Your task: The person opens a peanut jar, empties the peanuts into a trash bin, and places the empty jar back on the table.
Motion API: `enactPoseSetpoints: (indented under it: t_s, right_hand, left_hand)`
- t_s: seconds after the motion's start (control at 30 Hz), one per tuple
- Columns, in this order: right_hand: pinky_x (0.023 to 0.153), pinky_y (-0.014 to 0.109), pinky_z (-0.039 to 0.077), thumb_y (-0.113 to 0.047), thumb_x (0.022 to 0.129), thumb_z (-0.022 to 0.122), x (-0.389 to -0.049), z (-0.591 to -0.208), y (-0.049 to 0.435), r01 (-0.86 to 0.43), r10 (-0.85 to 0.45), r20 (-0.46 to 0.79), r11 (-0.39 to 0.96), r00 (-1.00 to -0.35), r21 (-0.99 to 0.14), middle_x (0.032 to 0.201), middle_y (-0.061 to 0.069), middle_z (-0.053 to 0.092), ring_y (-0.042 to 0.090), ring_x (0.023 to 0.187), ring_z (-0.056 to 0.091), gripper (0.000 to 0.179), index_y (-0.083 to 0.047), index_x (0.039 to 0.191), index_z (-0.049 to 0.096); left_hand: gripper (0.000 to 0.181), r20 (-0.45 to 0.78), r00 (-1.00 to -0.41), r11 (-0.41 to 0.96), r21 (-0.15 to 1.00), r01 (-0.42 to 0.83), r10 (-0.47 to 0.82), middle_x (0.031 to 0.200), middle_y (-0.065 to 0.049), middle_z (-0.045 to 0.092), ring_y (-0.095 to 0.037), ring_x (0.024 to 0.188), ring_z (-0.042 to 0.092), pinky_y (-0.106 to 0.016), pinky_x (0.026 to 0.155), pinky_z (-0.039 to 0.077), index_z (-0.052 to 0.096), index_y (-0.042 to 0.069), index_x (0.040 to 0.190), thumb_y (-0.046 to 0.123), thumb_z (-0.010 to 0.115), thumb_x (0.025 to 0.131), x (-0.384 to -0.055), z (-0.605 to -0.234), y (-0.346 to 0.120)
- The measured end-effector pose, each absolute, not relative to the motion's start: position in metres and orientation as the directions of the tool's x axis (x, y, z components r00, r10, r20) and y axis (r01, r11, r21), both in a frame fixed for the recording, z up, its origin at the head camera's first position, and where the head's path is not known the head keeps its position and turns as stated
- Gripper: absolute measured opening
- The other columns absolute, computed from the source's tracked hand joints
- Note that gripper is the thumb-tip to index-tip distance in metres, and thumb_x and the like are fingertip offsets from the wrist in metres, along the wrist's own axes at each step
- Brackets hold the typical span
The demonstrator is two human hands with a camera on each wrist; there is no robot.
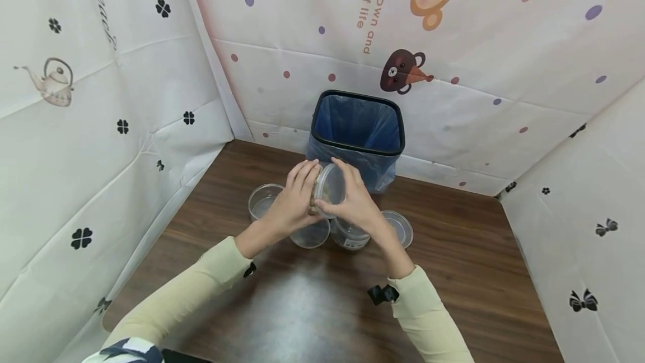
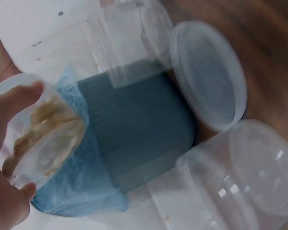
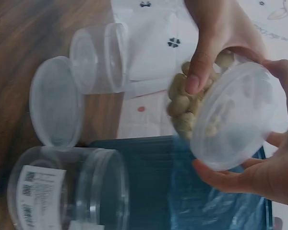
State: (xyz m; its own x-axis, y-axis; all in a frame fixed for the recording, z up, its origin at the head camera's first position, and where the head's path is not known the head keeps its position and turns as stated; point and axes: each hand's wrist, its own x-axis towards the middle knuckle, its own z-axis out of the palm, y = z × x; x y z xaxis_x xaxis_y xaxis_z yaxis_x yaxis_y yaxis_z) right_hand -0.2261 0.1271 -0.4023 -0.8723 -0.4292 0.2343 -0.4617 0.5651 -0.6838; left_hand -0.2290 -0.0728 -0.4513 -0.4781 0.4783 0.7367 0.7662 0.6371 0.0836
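Observation:
In the head view, both hands are raised above the table, just in front of a blue bin. My left hand grips the side of a tilted clear tub of round tan pieces, its thumb across the wall in the right wrist view. With spread fingers and thumb, my right hand holds the rim of a translucent round lid at the end of that tub. Through the tub's clear wall the tan pieces show in the left wrist view. Fingers hide part of the tub.
A blue bin with a clear bag over its black rim stands at the wall. Below the hands are a clear jar, a clear round disc, and a labelled clear jar. Another clear lid lies at right.

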Motion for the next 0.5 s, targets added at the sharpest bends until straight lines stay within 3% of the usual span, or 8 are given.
enactPoseSetpoints:
  t_s: [0.1,0.2,0.37,0.5]
  right_hand:
    - [0.111,0.061,0.038,-0.039,0.077,0.084,-0.225,-0.406,0.129,-0.491,-0.415,0.287,0.562,-0.863,-0.665,0.159,0.017,0.027,0.033,0.145,0.029,0.101,-0.015,0.158,0.028]
    - [0.107,0.062,0.040,-0.037,0.074,0.086,-0.225,-0.408,0.128,-0.507,-0.391,0.332,0.546,-0.858,-0.667,0.157,0.017,0.028,0.034,0.142,0.030,0.100,-0.017,0.156,0.033]
    - [0.100,0.062,0.044,-0.035,0.073,0.087,-0.225,-0.412,0.125,-0.547,-0.394,0.382,0.538,-0.836,-0.641,0.153,0.018,0.030,0.038,0.136,0.033,0.097,-0.017,0.155,0.038]
    - [0.101,0.065,0.043,-0.031,0.069,0.089,-0.223,-0.418,0.127,-0.689,-0.531,0.440,0.536,-0.724,-0.488,0.153,0.022,0.033,0.044,0.137,0.032,0.096,-0.012,0.151,0.042]
  left_hand:
    - [0.108,0.723,-0.459,0.668,-0.005,0.744,0.517,0.151,-0.031,0.038,-0.048,0.138,0.039,-0.043,0.117,0.036,0.034,-0.011,0.146,0.038,0.091,0.069,-0.232,-0.447,-0.071]
    - [0.102,0.717,-0.463,0.661,0.005,0.751,0.521,0.148,-0.031,0.041,-0.049,0.136,0.041,-0.042,0.114,0.040,0.035,-0.012,0.145,0.033,0.087,0.070,-0.235,-0.442,-0.068]
    - [0.108,0.640,-0.575,0.651,0.150,0.744,0.509,0.144,-0.029,0.045,-0.045,0.134,0.040,-0.043,0.106,0.048,0.036,-0.009,0.145,0.028,0.091,0.060,-0.239,-0.435,-0.068]
    - [0.119,0.528,-0.636,0.582,0.293,0.758,0.563,0.143,-0.028,0.047,-0.043,0.133,0.041,-0.048,0.110,0.043,0.037,-0.009,0.144,0.033,0.099,0.052,-0.241,-0.435,-0.076]
